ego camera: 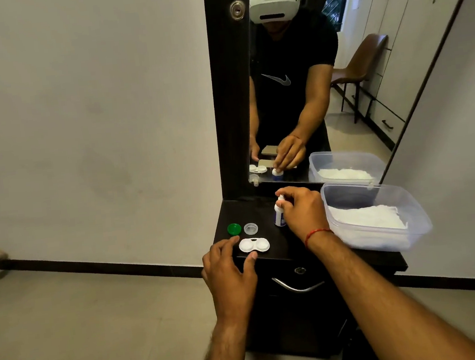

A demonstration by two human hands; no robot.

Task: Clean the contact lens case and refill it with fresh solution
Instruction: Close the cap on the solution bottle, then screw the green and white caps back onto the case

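A white twin-well contact lens case [254,245] lies uncapped near the front edge of a black dresser top [266,210]. My left hand [230,271] rests at its left side, fingers spread, thumb tip touching the case's front rim. A green cap [234,229] and a clear cap [250,228] lie just behind the case. A small white solution bottle [280,215] with a blue label stands upright behind and right of the case. My right hand [302,211] closes around it, fingertips at its top.
A clear plastic tub [417,228] holding white tissue sits on the dresser's right side, close to my right wrist. A tall mirror [294,86] stands behind the dresser and reflects a person. A drawer with a metal handle [297,286] is below the top.
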